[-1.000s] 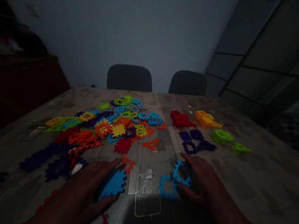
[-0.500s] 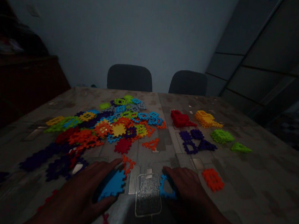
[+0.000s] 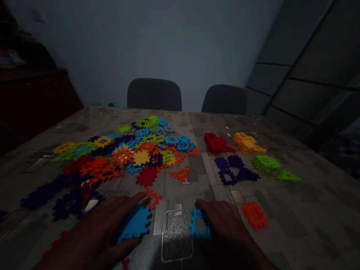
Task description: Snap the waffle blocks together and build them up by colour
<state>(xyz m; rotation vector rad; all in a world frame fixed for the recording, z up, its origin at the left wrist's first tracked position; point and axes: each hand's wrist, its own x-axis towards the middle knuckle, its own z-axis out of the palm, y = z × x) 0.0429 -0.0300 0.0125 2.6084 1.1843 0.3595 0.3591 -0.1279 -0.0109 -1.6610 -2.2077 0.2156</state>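
Observation:
Between the thumb and fingers of my left hand [image 3: 107, 225] is a solid blue toothed building tile [image 3: 135, 224]. My right hand [image 3: 222, 222] grips a blue tile with a round hole [image 3: 196, 223]; its thumb is lost in shadow. The two tiles are apart, with bare tabletop between them. Just beyond my left fingertips lies an orange triangular tile [image 3: 155, 199]. To the right of my right hand rests an orange square tile [image 3: 255, 215]. Dark purple tiles [image 3: 69, 204] lie left of my left hand.
A mixed heap of coloured tiles [image 3: 141, 157] spreads over the table's left half. On the right sit red tiles [image 3: 216, 143], yellow tiles [image 3: 247, 142], purple tiles [image 3: 228, 177] and green tiles [image 3: 265, 163]. Two dark chairs [image 3: 155, 94] stand behind the far edge.
The view has shifted slightly, so the table and its tiles appear a little further left. Both hands keep their hold on the blue tiles, almost unmoved.

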